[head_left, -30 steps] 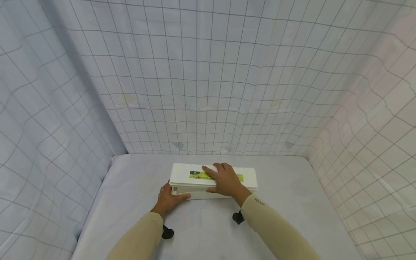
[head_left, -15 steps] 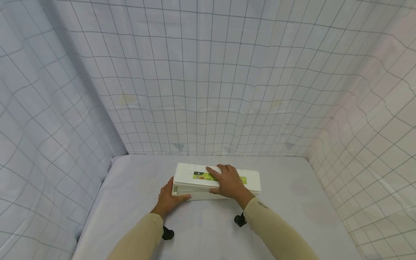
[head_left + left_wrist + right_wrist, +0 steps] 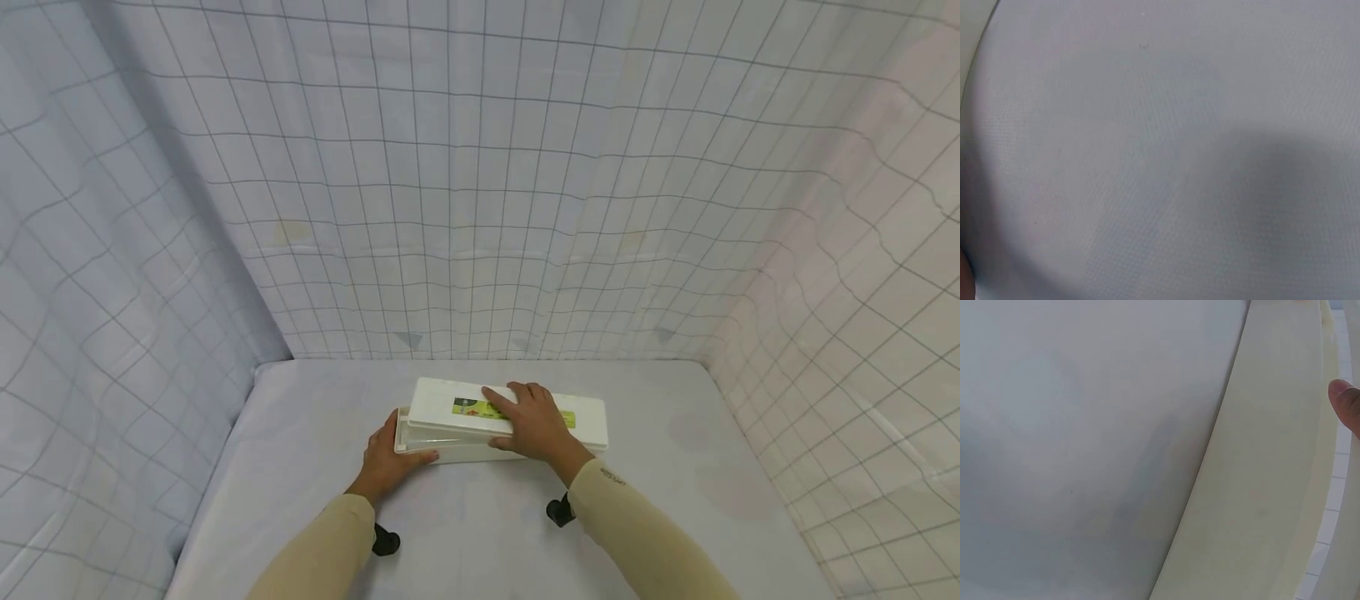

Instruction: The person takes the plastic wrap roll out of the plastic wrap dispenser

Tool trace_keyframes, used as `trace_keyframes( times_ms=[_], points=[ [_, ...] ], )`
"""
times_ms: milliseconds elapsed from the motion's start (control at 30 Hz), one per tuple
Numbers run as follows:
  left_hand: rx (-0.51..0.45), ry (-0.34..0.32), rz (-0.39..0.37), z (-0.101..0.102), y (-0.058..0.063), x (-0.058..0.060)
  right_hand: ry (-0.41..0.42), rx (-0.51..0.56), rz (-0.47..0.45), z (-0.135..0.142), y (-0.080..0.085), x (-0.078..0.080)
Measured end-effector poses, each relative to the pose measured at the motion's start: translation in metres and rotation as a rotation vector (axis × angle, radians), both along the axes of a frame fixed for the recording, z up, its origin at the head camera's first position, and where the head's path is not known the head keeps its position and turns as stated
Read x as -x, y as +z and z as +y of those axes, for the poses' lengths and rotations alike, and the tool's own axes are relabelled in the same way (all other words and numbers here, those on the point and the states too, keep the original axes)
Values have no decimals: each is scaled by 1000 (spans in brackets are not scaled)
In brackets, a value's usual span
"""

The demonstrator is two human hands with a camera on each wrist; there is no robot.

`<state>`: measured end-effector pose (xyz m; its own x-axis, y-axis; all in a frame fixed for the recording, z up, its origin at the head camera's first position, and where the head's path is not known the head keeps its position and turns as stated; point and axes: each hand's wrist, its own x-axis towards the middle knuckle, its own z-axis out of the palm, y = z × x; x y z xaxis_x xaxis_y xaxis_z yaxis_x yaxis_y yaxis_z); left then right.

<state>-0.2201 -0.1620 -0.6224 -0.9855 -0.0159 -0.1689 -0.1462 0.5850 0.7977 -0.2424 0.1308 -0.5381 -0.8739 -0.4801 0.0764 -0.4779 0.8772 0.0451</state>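
A long white plastic box (image 3: 465, 454) sits on the table, its lid (image 3: 435, 404) lying loose and askew on top, shifted to the right. The lid carries a yellow-green label (image 3: 468, 407), partly covered. At the box's left end the opening shows; what lies inside cannot be made out. My left hand (image 3: 390, 458) grips that left end, thumb along the front wall. My right hand (image 3: 536, 423) spans the lid, thumb at its front edge and fingers over the top. In the right wrist view, the thumb (image 3: 1346, 405) appears beside the box's front wall (image 3: 1254, 456).
White cloth covers the table (image 3: 465, 533). Grid-patterned white curtains (image 3: 465, 208) enclose its back and both sides. Black wrist mounts (image 3: 386, 542) stick out from the sleeves. Mostly tablecloth (image 3: 1160, 156) fills the left wrist view.
The lid has slid to the right under my right hand, uncovering more of the box's left end. My left hand has stayed at that end.
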Motion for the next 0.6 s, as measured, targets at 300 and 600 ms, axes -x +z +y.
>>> trace_keyframes(
  times_ms=[300, 600],
  points=[
    [5, -5, -1, 0, 1, -1, -15, 17, 10, 6, 0, -2],
    [-2, -8, -3, -1, 1, -1, -27, 17, 24, 12, -2, -5]
  ],
)
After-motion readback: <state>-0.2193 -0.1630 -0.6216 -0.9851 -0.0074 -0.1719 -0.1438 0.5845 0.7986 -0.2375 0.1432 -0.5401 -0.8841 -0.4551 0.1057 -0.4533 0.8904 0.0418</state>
